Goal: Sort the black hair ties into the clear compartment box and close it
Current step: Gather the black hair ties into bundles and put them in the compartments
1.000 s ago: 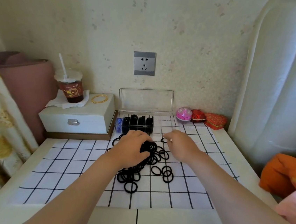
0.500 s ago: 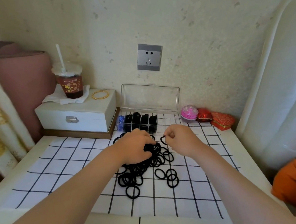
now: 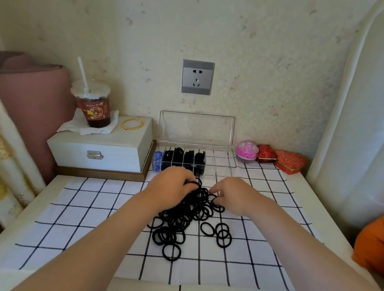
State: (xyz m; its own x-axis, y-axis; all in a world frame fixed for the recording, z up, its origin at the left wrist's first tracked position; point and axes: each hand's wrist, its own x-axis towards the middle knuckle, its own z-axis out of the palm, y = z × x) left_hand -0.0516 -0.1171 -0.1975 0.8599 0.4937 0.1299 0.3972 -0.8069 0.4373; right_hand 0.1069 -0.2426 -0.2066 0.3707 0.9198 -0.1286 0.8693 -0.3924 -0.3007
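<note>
A heap of black hair ties (image 3: 185, 223) lies on the checked cloth (image 3: 97, 220) in the middle of the table. My left hand (image 3: 172, 186) rests on the far end of the heap, fingers curled around a bunch of ties. My right hand (image 3: 233, 192) pinches a tie at the heap's far right edge. Behind both hands stands the clear compartment box (image 3: 222, 165) with its lid (image 3: 196, 128) upright against the wall. Its left compartments hold black ties, one end holds something blue, and the right compartments look empty.
A white jewellery box (image 3: 100, 152) at the back left carries an iced drink with a straw (image 3: 93, 106) and a gold bangle (image 3: 132, 123). A pink round case (image 3: 247, 150) and two red boxes (image 3: 288, 161) sit right of the clear box. Orange fabric (image 3: 379, 245) lies at the right edge.
My right hand has come down from near the box onto the heap's far right edge and pinched a tie. My left hand stays on the heap, holding its bunch.
</note>
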